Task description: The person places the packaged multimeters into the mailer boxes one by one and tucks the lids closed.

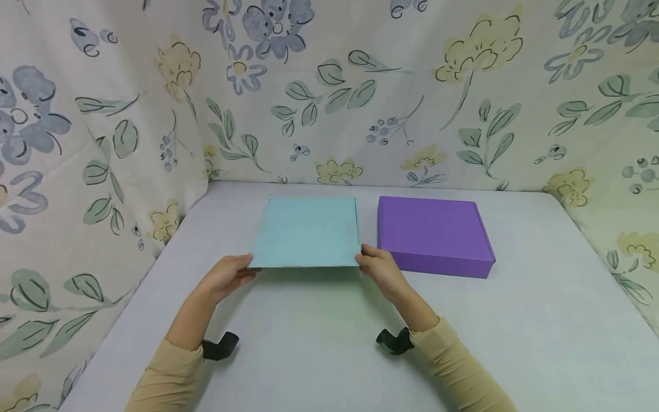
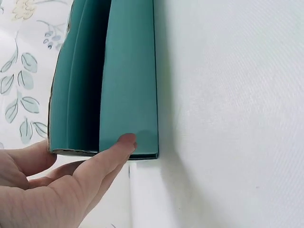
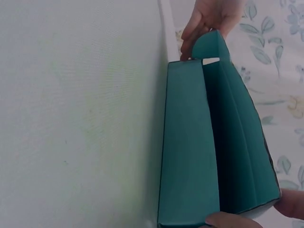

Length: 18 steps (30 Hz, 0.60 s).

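A light teal cardboard box stands on the table with its lid raised a little at the front. In the left wrist view, a dark gap lies between the lid's folded front flap and the box's front wall. My left hand holds the left front corner, its thumb at the lid and a fingertip against the front wall. My right hand holds the right front corner in the same manner. In the right wrist view, a rounded side tab sticks out near the left hand.
Just right of the teal box sits a closed purple box. Both stand on a white-covered table. Floral cloth hangs behind and at the sides. Black straps are at both wrists.
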Each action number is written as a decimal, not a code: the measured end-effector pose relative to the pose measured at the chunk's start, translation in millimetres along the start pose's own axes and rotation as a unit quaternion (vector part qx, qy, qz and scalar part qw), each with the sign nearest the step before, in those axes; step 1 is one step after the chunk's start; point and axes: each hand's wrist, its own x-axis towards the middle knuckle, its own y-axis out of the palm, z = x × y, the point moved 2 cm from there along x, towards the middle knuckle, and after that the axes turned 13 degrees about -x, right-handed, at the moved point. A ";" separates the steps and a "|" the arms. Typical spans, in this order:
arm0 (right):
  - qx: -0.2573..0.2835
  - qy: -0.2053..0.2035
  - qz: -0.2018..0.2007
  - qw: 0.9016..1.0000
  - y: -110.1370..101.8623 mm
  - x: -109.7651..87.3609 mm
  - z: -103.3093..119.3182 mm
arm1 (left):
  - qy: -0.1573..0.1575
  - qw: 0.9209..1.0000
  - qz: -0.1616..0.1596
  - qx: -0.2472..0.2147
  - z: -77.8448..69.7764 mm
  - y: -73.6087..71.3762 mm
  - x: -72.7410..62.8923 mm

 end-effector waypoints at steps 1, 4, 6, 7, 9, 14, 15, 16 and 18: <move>0.006 0.001 -0.002 1.000 0.4 0.2 -0.1 | -0.001 1.000 -0.001 0.000 0.0 0.0 -0.1; 0.039 0.002 -0.006 0.999 2.2 0.1 0.2 | -0.002 1.000 -0.003 0.004 0.1 -0.5 0.0; 0.062 0.003 -0.007 0.998 3.9 -0.5 0.9 | -0.002 1.000 -0.006 0.008 0.2 -1.2 0.3; 0.071 0.003 -0.008 0.997 4.4 -1.0 1.4 | -0.002 1.000 -0.009 0.008 0.2 -1.1 0.5; 0.084 0.006 -0.011 0.996 5.4 -1.8 1.9 | -0.002 1.000 -0.014 0.012 0.0 -1.5 0.9; 0.101 0.014 -0.019 0.995 6.6 -2.1 1.9 | -0.001 1.000 -0.021 0.018 -0.4 -1.6 1.6; 0.105 0.016 -0.019 0.994 6.8 -2.0 2.1 | 0.000 1.000 -0.022 0.018 -0.5 -1.4 1.8; 0.109 0.015 -0.018 0.994 7.0 -1.8 2.0 | 0.000 1.000 -0.022 0.017 -0.5 -1.2 2.0; 0.111 0.015 -0.016 0.994 7.1 -1.9 2.6 | 0.000 1.000 -0.021 0.015 -0.4 -0.8 2.2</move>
